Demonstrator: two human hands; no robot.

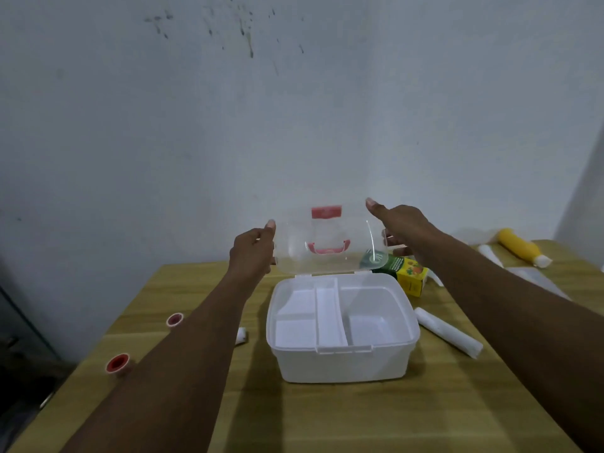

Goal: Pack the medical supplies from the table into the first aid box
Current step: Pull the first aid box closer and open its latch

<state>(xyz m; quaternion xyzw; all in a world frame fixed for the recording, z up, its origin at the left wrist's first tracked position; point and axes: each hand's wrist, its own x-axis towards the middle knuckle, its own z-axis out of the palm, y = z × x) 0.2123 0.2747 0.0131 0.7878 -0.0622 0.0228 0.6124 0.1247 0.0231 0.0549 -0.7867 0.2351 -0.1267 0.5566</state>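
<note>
A white first aid box (343,364) stands in the middle of the wooden table, its divided tray showing with nothing in the compartments. Its clear lid (330,230), with a red latch and red handle, is raised upright on the far hinge. My left hand (251,253) grips the lid's left edge and my right hand (403,230) grips its right edge. A white bandage roll (447,331) lies right of the box. A green and yellow carton (405,273) sits behind the box, partly seen through the lid.
Two red-capped tape rolls (118,363) (175,319) and a small white roll (242,336) lie on the left of the table (327,420). A yellow bottle (519,246) and white tubes (490,255) lie at the far right. A wall rises just behind.
</note>
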